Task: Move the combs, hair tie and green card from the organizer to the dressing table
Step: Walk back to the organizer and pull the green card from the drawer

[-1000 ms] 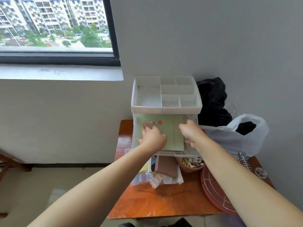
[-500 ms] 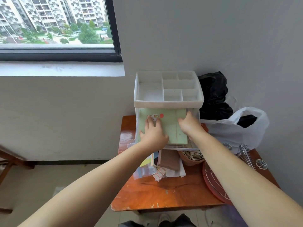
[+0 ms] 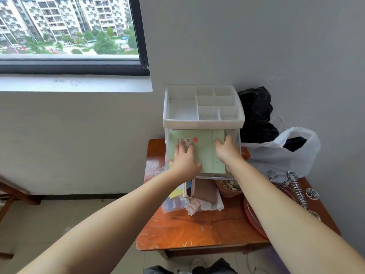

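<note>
A white organizer (image 3: 203, 122) with empty top compartments stands at the back of the wooden dressing table (image 3: 197, 230). Its clear drawer (image 3: 236, 139) is pulled out, and a green card (image 3: 205, 153) with a small sticker and a red dot lies in it. My left hand (image 3: 184, 160) lies flat on the card's left half, fingers apart, fingertips at the sticker. My right hand (image 3: 227, 151) has its fingers curled over the card's right edge. I see no combs or hair tie.
In front of the drawer lie a brown box (image 3: 204, 190), loose papers and labels (image 3: 192, 206), and a bowl of wooden bits (image 3: 229, 186). To the right are a white plastic bag (image 3: 276, 155), a black bag (image 3: 254, 115), a wire spiral rack (image 3: 296, 186) and a red round tray (image 3: 250, 214).
Both hands have stayed on the green card in the drawer. My left fingers have crept a little further up, toward the sticker. My view has dropped slightly.
</note>
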`<state>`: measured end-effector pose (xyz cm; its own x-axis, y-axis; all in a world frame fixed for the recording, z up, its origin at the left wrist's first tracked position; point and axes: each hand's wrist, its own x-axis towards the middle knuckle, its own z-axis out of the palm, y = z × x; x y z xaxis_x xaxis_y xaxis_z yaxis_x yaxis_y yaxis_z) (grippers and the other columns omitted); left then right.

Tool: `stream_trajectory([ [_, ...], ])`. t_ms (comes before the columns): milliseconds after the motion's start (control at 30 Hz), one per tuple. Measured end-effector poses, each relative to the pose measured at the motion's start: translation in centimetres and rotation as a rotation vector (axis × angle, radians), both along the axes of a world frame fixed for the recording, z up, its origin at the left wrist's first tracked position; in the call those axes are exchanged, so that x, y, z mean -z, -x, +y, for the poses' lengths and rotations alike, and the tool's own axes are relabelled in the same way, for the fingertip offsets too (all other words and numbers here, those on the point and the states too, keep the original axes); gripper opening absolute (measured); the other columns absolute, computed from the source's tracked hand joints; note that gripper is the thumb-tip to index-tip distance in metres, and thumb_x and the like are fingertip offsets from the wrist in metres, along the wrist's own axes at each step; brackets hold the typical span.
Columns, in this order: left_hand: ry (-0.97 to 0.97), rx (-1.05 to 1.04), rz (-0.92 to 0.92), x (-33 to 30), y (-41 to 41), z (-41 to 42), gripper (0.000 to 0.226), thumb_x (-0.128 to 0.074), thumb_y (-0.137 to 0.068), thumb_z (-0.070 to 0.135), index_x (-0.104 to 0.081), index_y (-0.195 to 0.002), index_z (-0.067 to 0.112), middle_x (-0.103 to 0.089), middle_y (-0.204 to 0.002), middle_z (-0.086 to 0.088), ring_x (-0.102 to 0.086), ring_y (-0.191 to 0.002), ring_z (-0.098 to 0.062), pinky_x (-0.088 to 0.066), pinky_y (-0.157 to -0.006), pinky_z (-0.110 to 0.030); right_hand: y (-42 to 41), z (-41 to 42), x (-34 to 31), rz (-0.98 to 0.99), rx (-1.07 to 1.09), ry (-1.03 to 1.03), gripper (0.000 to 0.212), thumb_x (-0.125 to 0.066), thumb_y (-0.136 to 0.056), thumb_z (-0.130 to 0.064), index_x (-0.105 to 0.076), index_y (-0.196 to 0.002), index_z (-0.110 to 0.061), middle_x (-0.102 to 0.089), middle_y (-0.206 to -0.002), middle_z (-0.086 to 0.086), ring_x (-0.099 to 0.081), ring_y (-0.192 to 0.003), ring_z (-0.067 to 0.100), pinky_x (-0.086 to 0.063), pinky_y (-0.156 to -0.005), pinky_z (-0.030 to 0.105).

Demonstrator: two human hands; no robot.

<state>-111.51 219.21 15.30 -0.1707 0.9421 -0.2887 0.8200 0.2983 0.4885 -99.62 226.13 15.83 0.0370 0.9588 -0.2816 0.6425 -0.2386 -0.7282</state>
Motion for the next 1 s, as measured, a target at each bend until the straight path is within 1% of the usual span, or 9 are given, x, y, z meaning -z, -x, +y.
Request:
stream_trajectory([
  [67,-0.004,-0.003,-0.02,0.1,0.0,-0.1,0.074,-0.043,-0.087,0.022,0.0,-0.147,0.023,0.017,-0.158,-0.007,0.015,-0.145,-0.022,-0.011,-0.114,-0.06,-0.1,-0.1,0.0,0.033,0.005,-0.004,0.05,-0.032,-0.097,-0.033,-0.025,-0.141,-0.011,-0.047,-0.132,0.021,-0.048,-0.091,0.029,-0.041,-0.076,0.036],
  [300,-0.045,-0.001,-0.037,0.5,0.3,-0.3,0.07,-0.043,-0.087,0.022,-0.006,-0.147,0.024,0.011,-0.158,-0.007,0.011,-0.145,-0.024,-0.013,-0.115,-0.056,-0.3,-0.3,0.2,0.071,0.005,-0.039,0.041,-0.03,-0.097,-0.033,-0.035,-0.13,-0.009,-0.055,-0.114,0.019,-0.053,-0.089,0.03,-0.048,-0.084,0.043],
  [367,-0.075,-0.012,-0.063,0.5,0.4,-0.2,0.067,-0.043,-0.087,0.02,-0.011,-0.146,0.022,0.007,-0.158,-0.01,0.009,-0.145,-0.025,-0.014,-0.116,-0.054,-0.3,-0.5,0.1,0.094,0.003,-0.056,0.037,-0.029,-0.098,-0.031,-0.039,-0.125,-0.008,-0.055,-0.107,0.018,-0.054,-0.087,0.03,-0.048,-0.078,0.041],
  [467,-0.13,-0.055,-0.1,-0.2,0.9,0.4,0.061,-0.042,-0.086,0.015,-0.021,-0.143,0.014,-0.002,-0.157,-0.016,0.002,-0.145,-0.028,-0.016,-0.117,-0.048,-0.7,-0.6,0.1,0.115,0.008,-0.072,0.029,-0.028,-0.099,-0.028,-0.043,-0.11,-0.007,-0.054,-0.093,0.014,-0.05,-0.075,0.025,-0.04,-0.061,0.033],
  [567,-0.168,-0.004,-0.007,-1.3,1.9,1.8,0.049,-0.042,-0.087,0.013,-0.03,-0.134,0.004,-0.016,-0.151,-0.021,-0.014,-0.141,-0.034,-0.021,-0.115,-0.046,-1.5,-0.9,0.1,0.092,-0.009,-0.104,0.02,-0.03,-0.099,-0.027,-0.04,-0.094,-0.01,-0.045,-0.075,0.004,-0.044,-0.063,0.019,-0.029,-0.048,0.03],
  [667,-0.141,0.073,0.127,-2.0,2.4,3.1,0.047,-0.04,-0.088,0.01,-0.029,-0.133,0.002,-0.033,-0.138,-0.024,-0.032,-0.128,-0.039,-0.034,-0.106,-0.047,-2.2,-1.2,-0.2,0.04,-0.059,-0.135,0.019,-0.033,-0.099,-0.027,-0.038,-0.09,-0.011,-0.044,-0.07,0.001,-0.043,-0.06,0.017,-0.028,-0.047,0.029],
  [800,-0.154,0.17,0.368,-1.5,2.6,3.2,0.046,-0.043,-0.086,0.007,-0.032,-0.131,-0.002,-0.043,-0.125,-0.025,-0.041,-0.116,-0.039,-0.041,-0.096,-0.044,-2.5,-1.2,0.0,0.039,-0.109,-0.129,0.018,-0.039,-0.097,-0.029,-0.039,-0.09,-0.012,-0.043,-0.068,-0.002,-0.041,-0.058,0.011,-0.029,-0.048,0.028],
  [900,-0.219,0.235,0.466,-0.9,2.9,2.8,0.045,-0.041,-0.086,0.005,-0.034,-0.13,0.0,-0.049,-0.119,-0.022,-0.047,-0.112,-0.037,-0.043,-0.093,-0.043,-2.5,-1.1,0.7,0.135,-0.047,-0.159,0.018,-0.052,-0.091,-0.027,-0.041,-0.091,-0.013,-0.042,-0.073,-0.005,-0.041,-0.063,0.01,-0.032,-0.052,0.023],
  [1000,-0.242,0.286,0.473,-0.6,3.1,2.3,0.05,-0.039,-0.088,0.008,-0.027,-0.136,0.001,-0.049,-0.125,-0.021,-0.046,-0.116,-0.037,-0.038,-0.1,-0.042,-2.8,-1.2,0.8,0.331,-0.007,-0.133,0.024,-0.058,-0.089,-0.018,-0.04,-0.105,-0.018,-0.051,-0.086,-0.006,-0.051,-0.071,0.004,-0.04,-0.051,0.014],
])
